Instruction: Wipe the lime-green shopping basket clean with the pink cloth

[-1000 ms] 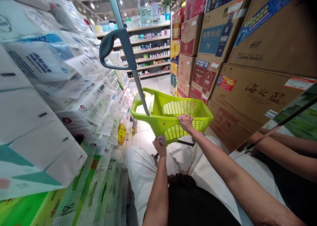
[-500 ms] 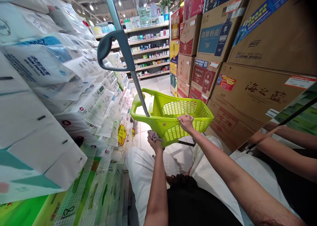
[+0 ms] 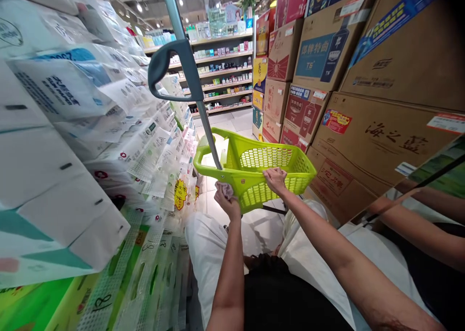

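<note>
Tiled floor (image 3: 232, 123) runs between paper packs (image 3: 72, 127) and cartons (image 3: 363, 79).

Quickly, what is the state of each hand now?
Left hand: closed on a cloth against the green basket.
Right hand: gripping the basket's rim.

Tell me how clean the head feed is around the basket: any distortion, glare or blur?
Head view: strong wide-angle bending, so the paper packs and cartons bow at the edges; the green basket, left hand with its cloth and right hand are sharp; ceiling lights blow out at the top; even lighting, no harsh shadows.
</note>
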Tool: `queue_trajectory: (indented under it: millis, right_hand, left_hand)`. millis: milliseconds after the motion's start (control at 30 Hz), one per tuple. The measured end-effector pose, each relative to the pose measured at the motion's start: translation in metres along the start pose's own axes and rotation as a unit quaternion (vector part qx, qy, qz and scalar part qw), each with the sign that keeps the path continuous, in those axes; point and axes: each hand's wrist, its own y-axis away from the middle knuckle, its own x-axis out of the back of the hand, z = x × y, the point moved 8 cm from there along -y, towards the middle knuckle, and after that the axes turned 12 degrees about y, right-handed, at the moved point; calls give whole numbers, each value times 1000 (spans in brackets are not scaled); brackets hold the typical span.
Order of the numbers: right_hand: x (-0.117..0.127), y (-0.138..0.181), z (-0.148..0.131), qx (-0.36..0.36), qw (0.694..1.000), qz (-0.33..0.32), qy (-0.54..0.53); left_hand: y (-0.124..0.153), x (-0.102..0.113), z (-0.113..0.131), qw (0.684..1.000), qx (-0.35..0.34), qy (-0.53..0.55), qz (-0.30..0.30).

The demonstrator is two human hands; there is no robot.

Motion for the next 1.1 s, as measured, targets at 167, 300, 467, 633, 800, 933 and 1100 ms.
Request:
queue_trajectory:
  millis: [167, 300, 467, 633, 800, 933, 1100]
  right_hand:
    - [2, 1, 0, -3, 1000, -3, 3]
    - [2, 1, -1, 2, 1000, 1, 7]
    - [1, 0, -1, 5, 1000, 7, -6]
    - [0, 1, 1, 2, 1000, -3, -14]
    - [1, 6, 5, 6, 1000, -10, -6]
    - [3, 8, 8, 2, 998, 6, -56]
    - [0, 5, 12, 2, 998, 8, -70]
  left_hand:
    - [22, -18, 1, 996, -58, -71, -17]
    - [54, -31, -32, 991, -27, -67, -116]
    - [59, -65, -9, 980, -89, -66, -163]
    - [37, -71, 36, 980, -139, -50, -135]
    - [-24, 2, 67, 987, -108, -63, 102]
    - [-46, 17, 79, 986, -53, -105, 118]
    - [-13, -13, 79, 992, -49, -106, -42]
